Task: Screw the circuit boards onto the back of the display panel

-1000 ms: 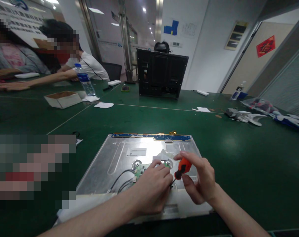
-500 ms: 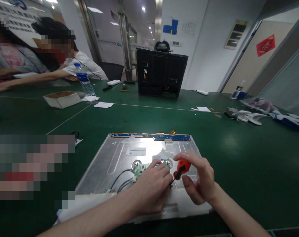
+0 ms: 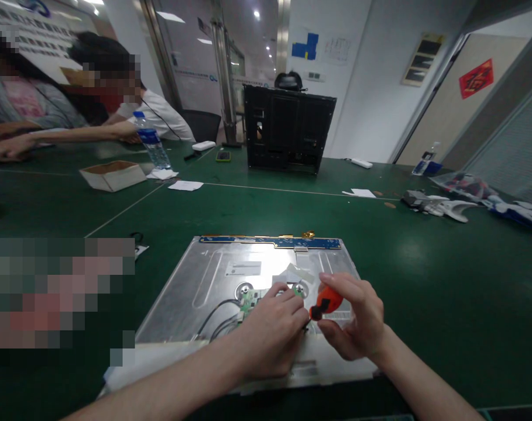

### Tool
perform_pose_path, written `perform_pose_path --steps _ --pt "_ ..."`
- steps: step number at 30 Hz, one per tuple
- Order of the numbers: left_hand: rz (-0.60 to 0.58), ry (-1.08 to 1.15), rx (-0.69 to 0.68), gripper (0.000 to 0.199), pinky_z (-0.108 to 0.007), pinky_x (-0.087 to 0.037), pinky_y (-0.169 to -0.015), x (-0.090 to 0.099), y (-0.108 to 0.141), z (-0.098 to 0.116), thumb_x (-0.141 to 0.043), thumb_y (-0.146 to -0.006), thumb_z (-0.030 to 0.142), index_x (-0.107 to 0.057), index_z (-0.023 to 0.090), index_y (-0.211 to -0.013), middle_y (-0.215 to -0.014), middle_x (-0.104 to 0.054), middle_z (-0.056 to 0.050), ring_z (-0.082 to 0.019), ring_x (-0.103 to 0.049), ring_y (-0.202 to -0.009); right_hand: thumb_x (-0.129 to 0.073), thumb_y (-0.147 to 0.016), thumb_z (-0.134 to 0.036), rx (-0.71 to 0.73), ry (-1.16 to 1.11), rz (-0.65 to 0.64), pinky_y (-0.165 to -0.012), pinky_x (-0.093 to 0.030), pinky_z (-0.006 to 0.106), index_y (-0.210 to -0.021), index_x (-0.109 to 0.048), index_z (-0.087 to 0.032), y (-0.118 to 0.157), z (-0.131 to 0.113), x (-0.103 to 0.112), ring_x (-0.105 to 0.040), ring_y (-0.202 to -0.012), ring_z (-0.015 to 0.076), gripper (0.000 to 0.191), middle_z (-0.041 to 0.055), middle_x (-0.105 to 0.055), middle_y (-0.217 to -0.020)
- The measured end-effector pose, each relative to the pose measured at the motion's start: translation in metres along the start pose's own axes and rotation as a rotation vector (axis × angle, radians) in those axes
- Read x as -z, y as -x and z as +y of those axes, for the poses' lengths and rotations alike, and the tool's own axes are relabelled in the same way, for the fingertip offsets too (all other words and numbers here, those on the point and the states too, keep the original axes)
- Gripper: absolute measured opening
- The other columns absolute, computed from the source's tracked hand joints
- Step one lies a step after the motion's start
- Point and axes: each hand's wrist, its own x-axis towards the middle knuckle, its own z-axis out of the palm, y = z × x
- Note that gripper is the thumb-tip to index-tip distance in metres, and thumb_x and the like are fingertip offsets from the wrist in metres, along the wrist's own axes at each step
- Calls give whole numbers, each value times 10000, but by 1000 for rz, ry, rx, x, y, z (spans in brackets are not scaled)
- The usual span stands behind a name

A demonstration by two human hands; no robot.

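Observation:
My right hand (image 3: pixel 357 316) grips a screwdriver (image 3: pixel 328 301) with a short orange and black handle between thumb and fingers. The handle tilts up to the right, and its shaft points down beside my left hand (image 3: pixel 278 327). The left hand rests over a small green circuit board (image 3: pixel 250 299) with curled fingers; their tips, and whatever they hold, are hidden. Under both hands lies a silver metal display panel (image 3: pixel 182 298). Black cables (image 3: pixel 219 307) run from the green board, and a long blue circuit strip (image 3: pixel 266 241) lines the panel's far edge.
A black monitor casing (image 3: pixel 287 128) stands upright across the green table (image 3: pixel 248 210). At the left are a white open box (image 3: pixel 114 180) and a water bottle (image 3: pixel 154 143). Two people sit beyond them. Gloves (image 3: pixel 445 204) and plastic bags lie at the right.
My right thumb and fingers have come closer around the screwdriver handle, which has turned and leans further right. My left hand has stayed in place.

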Motion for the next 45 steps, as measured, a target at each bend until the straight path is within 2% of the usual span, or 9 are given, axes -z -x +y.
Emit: perform_pose_path --steps 3,11,14,18,26,33,36,40,45 --pt "-3 8 -7 110 -450 -395 -951 0 0 0 -569 -814 163 -623 157 -910 -951 -685 -88 -249 -615 -882 -421 -930 -180 -27 -20 -13 -614 -577 284 -1357 -480 -98 0 -2 1 -690 -753 184 439 94 -700 -908" --pt "-25 28 -1 163 -443 -392 -986 -1 -1 -3 -567 -807 158 -620 160 -962 -980 -681 -97 -260 -621 -950 -609 -909 -185 2 59 58 -470 -494 228 -1328 -499 -171 2 1 -3 -571 -556 143 433 -20 -608 -686" --pt "-16 26 -4 147 -447 -386 -995 -1 0 -3 -568 -813 162 -615 161 -952 -987 -686 -101 -268 -622 -973 -574 -919 -222 -6 34 33 -526 -539 253 -1300 -535 -138 0 0 -1 -627 -651 165 392 41 -650 -790" --pt "-11 34 -7 145 -451 -390 -977 -2 0 -3 -558 -841 163 -612 163 -975 -1029 -693 -106 -272 -626 -988 -467 -871 -103 -27 -1 4 -601 -580 263 -1342 -510 -117 0 -3 1 -677 -835 187 472 108 -680 -986" --pt "-21 42 -8 169 -448 -397 -968 -3 0 -3 -553 -829 156 -607 164 -989 -1000 -681 -106 -267 -616 -969 -626 -893 -207 -18 103 81 -464 -497 230 -1215 -551 -185 4 1 -3 -580 -610 130 331 21 -575 -824" --pt "7 35 -20 146 -452 -397 -959 -2 0 -3 -563 -813 163 -620 164 -948 -1014 -692 -107 -269 -620 -960 -468 -883 -150 -43 1 -8 -694 -607 331 -1332 -485 -126 3 -1 0 -693 -925 224 450 132 -687 -1023" --pt "1 30 -27 170 -450 -395 -962 -4 1 -4 -585 -786 161 -618 164 -953 -993 -688 -98 -263 -622 -934 -499 -840 -108 -58 15 42 -631 -590 302 -1321 -478 -159 4 0 -1 -680 -806 193 485 82 -679 -924" --pt "-25 17 -26 178 -456 -382 -986 -5 0 -5 -583 -790 167 -600 172 -967 -993 -680 -98 -267 -619 -950 -593 -845 -143 -48 103 95 -481 -502 240 -1194 -528 -206 6 2 -3 -579 -594 137 360 11 -593 -797" --pt "-31 15 -31 176 -450 -386 -978 -4 0 -4 -585 -785 169 -591 174 -961 -989 -678 -102 -272 -618 -951 -570 -904 -240 -23 58 36 -486 -516 251 -1219 -540 -159 3 0 1 -616 -609 155 327 44 -625 -809"
